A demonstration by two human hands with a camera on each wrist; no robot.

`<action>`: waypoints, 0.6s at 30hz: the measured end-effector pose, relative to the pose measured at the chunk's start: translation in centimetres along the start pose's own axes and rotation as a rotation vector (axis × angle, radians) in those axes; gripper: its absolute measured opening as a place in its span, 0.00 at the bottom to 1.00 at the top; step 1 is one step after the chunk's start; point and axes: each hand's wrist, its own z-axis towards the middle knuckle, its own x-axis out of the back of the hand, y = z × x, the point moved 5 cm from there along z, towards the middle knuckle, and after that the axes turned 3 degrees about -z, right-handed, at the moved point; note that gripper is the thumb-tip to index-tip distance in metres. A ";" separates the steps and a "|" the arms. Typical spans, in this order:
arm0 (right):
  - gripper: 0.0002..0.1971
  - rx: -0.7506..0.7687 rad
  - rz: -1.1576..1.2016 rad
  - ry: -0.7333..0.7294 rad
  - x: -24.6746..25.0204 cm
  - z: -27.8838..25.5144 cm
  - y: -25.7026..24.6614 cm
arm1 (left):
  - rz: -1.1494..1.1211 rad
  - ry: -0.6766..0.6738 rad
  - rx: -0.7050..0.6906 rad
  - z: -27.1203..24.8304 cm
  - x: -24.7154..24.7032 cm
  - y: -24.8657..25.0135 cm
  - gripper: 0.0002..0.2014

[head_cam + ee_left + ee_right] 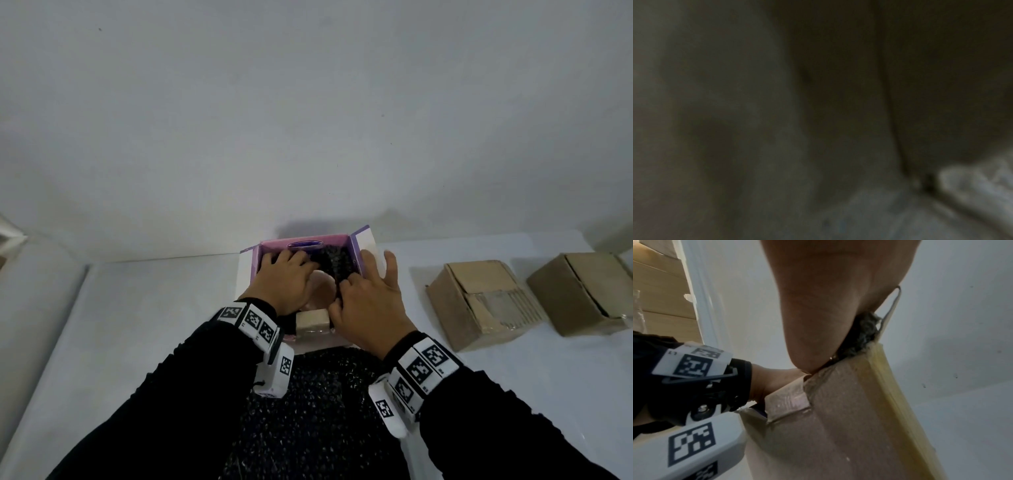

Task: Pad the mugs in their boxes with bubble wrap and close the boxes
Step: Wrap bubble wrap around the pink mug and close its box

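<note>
From a sheet of dark bubble wrap (308, 404) at the white table's (479, 394) near edge, both hands reach into the open pink-lined cardboard box (308, 240), the left hand (287, 281) lying flat on the padding, the right hand (370, 301) spread with fingertips pressing wrap beside the pale mug (322, 284), two brown cardboard boxes (479, 301) to the right.

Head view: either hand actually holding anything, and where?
No clear grip. The left hand presses the black bubble wrap down inside the pink box; the right hand pushes it in at the right wall.

Matt cardboard boxes (479, 301); knobbly bubble wrap (318, 411)
</note>
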 end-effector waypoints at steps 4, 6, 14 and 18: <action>0.30 0.057 -0.040 -0.207 -1.4 0.7 -0.6 | 0.008 -0.046 0.007 -0.1 -0.2 -0.1 0.35; 0.35 0.072 -0.032 -0.257 -1.8 1.2 -0.3 | -0.003 -0.057 0.007 -0.2 -0.3 -0.1 0.31; 0.16 0.221 0.025 0.025 0.8 -1.6 0.9 | -0.023 -0.045 -0.010 -0.2 -0.5 -0.1 0.26; 0.24 0.292 0.017 0.009 -0.1 -2.7 0.6 | -0.020 -0.017 -0.044 0.0 -0.5 0.1 0.28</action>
